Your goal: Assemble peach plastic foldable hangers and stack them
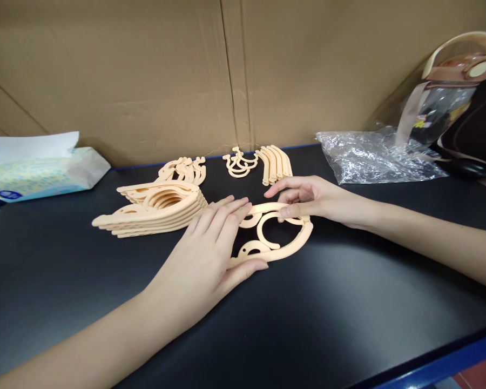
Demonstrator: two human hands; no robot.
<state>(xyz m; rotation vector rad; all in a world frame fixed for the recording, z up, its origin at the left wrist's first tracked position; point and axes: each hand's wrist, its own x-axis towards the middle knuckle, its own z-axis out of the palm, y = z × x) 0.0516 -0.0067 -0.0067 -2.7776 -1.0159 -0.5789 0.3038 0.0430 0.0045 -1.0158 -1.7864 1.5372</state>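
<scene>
A peach folding hanger (297, 246) lies folded on the black table, its curved hook (260, 229) tucked between the two arms. Wrapped over its left end is my left hand (213, 237), thumb along the near arm and fingers across the far one. My right hand (303, 199) pinches the far arm near the right end, thumb on top, index finger stretched out past it. Just left of my left hand rests a stack of folded hangers (157, 208). The left tips of the held hanger are hidden under my left palm.
Behind lie loose curved hanger arms (186, 170), a small pile of hooks (240, 163) and a row of arms (274, 163). A tissue pack (44, 173) is at left. Crinkled clear plastic (372, 156) and a water bottle (449, 102) stand right, before a cardboard wall (146, 81).
</scene>
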